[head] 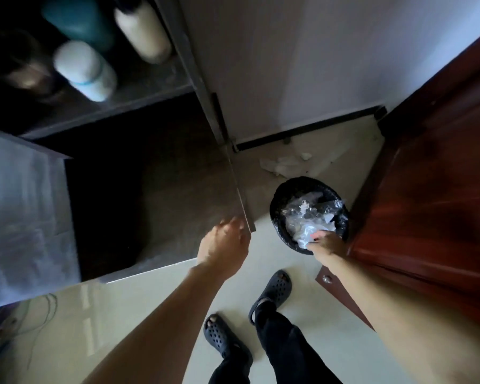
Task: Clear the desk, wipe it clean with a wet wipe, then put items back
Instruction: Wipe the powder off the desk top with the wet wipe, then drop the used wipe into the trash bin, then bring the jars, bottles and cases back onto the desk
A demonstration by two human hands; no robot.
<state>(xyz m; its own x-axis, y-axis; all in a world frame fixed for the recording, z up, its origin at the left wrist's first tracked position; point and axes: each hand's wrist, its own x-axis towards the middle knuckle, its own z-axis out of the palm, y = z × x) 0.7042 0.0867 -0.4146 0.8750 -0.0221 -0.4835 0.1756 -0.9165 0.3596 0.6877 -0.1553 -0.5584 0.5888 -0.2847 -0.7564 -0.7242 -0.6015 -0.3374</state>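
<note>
A black-lined waste bin [277, 214] stands on the floor beside the desk, filled with crumpled plastic and white paper. My right hand [326, 239] reaches into its near rim and its fingers pinch a crumpled white wipe [305, 235]. My left hand [223, 245] grips the corner edge of the grey desk side panel [194, 189]. The desk top [20, 206] shows at the left under a pale sheet.
A shelf at upper left carries a white bottle [85, 70], a cream bottle [143, 29] and a teal container [78, 20]. A red-brown wooden door [427, 189] stands to the right. White scraps [283, 163] lie on the floor behind the bin. My feet in dark clogs are below.
</note>
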